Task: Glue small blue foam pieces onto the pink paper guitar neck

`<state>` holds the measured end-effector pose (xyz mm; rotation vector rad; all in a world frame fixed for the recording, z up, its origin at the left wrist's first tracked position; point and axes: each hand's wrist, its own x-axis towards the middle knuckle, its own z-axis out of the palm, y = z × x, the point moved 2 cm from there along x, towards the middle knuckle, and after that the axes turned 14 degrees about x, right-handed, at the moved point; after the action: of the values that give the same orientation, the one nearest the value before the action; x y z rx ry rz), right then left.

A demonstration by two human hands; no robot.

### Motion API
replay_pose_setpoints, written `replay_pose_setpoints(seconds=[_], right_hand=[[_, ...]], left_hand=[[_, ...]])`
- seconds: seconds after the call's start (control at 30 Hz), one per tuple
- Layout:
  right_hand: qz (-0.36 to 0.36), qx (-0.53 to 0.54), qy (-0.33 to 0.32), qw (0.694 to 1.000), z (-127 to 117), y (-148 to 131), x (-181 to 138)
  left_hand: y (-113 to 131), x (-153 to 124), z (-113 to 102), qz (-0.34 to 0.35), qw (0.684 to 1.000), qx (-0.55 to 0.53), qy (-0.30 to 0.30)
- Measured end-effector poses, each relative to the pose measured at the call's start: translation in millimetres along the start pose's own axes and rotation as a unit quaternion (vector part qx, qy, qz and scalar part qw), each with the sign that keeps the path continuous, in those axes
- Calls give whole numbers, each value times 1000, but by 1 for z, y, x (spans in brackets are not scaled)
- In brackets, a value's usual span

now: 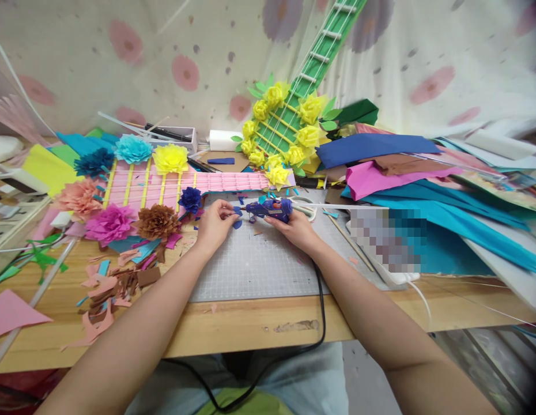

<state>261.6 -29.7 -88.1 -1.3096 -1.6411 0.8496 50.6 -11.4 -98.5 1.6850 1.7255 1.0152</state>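
Note:
My right hand [295, 229] is closed around a blue hot glue gun [274, 208], its nozzle pointing left. A white glue stick [337, 206] sticks out of its back end. My left hand [218, 223] pinches a small dark blue paper petal [237, 223] right at the nozzle; whether the tip touches it I cannot tell. Just behind my left hand lies a pink paper guitar [233, 182] edged with colourful paper flowers, a dark blue flower [191, 200] among them. Under both hands is a grey cutting mat [255, 271].
Paper scraps [108, 291] litter the table's left side. A green guitar [289, 124] with yellow flowers leans against the curtain. Crepe paper sheets [393, 173] are heaped at right, above a blurred-out phone-like item [389, 239]. The gun's black cord [322, 311] drops over the front edge.

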Motion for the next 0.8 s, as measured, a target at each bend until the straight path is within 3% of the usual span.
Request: replay_pose_setpoints(seconds=[0.13, 0.27, 0.53, 0.8], right_hand=[[39, 13, 66, 997, -3, 6, 3], [75, -41, 122, 989, -9, 11, 6], [66, -117, 118, 984, -7, 9, 12], [68, -158, 114, 979, -9, -1, 8]], left_hand=[[-2, 0, 1, 9, 999, -32, 1], [0, -1, 0, 19, 998, -64, 1], [12, -10, -9, 16, 993, -116, 17], [8, -9, -14, 13, 988, -151, 32]])
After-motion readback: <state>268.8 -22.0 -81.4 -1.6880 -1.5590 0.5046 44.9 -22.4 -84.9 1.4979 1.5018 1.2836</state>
